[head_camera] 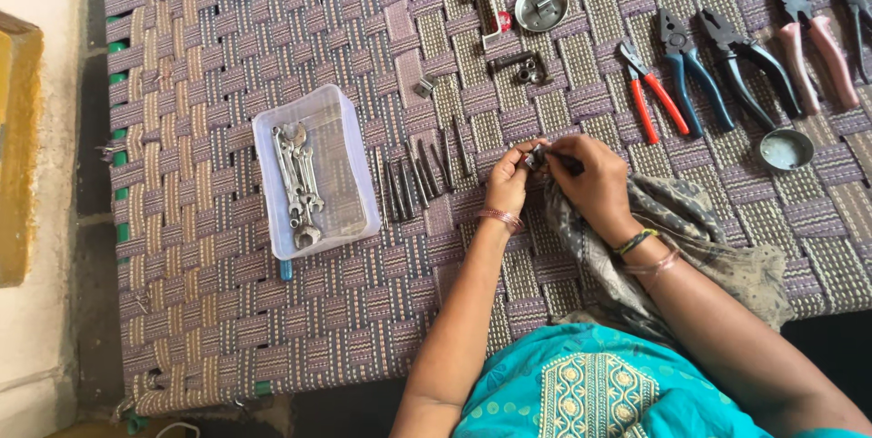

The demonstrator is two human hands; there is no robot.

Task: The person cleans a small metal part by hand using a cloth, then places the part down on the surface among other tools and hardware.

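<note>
The small dark tool (545, 158) is mostly hidden – pinched between the fingertips of the left hand (507, 185) and right hand (595, 185), both closed on it, its kind hard to make out. A patterned cloth (690, 238) trails under the right wrist. Left of the hands lie dark rods (422, 174) and a clear tray (350, 184) of spanners; pliers (690, 74) sit beyond, some cut off at the woven cot's (200, 311) far edge.

I see a woven cot (227, 329) of purple and cream straps filling most of the view. Left of it lie a pale concrete floor (36, 356) and a yellow-edged ledge (14, 156), in soft daylight.
</note>
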